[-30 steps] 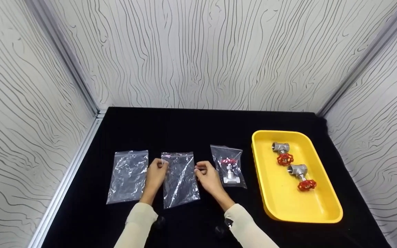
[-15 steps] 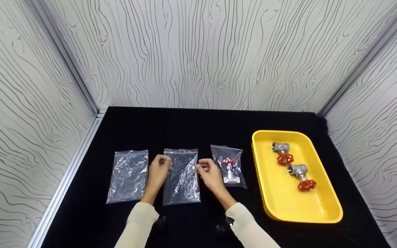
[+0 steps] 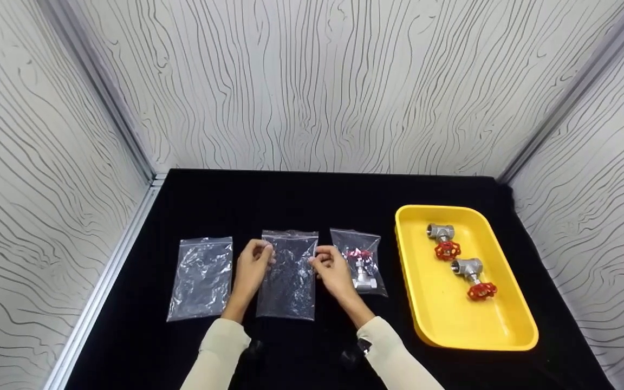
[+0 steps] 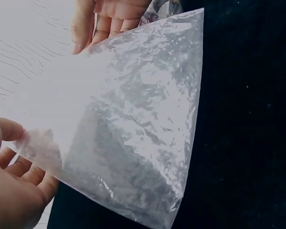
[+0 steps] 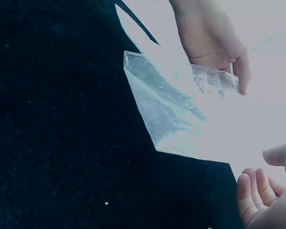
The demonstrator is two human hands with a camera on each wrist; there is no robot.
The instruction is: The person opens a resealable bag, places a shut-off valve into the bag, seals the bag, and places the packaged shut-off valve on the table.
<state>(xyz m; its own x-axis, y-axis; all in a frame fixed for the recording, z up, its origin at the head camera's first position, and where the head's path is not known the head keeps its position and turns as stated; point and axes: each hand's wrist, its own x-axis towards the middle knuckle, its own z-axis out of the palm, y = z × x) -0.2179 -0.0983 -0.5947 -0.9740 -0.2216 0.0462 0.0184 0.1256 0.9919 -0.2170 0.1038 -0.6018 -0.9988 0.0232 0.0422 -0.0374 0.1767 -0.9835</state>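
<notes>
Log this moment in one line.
left hand: holds middle bag; right hand: holds middle bag; bagged valve: right of middle bag; yellow tray: two valves

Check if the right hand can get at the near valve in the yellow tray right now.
Probably not while the right hand pinches the middle bag. If it let go, likely yes: nothing covers the near valve, and only the bagged valve and the tray wall lie between.

Crinkled clear bag (image 4: 138, 114) between left grip (image 4: 19, 188), lower left, and right grip (image 4: 115, 10), top; dark surface (image 4: 248, 119) alongside
</notes>
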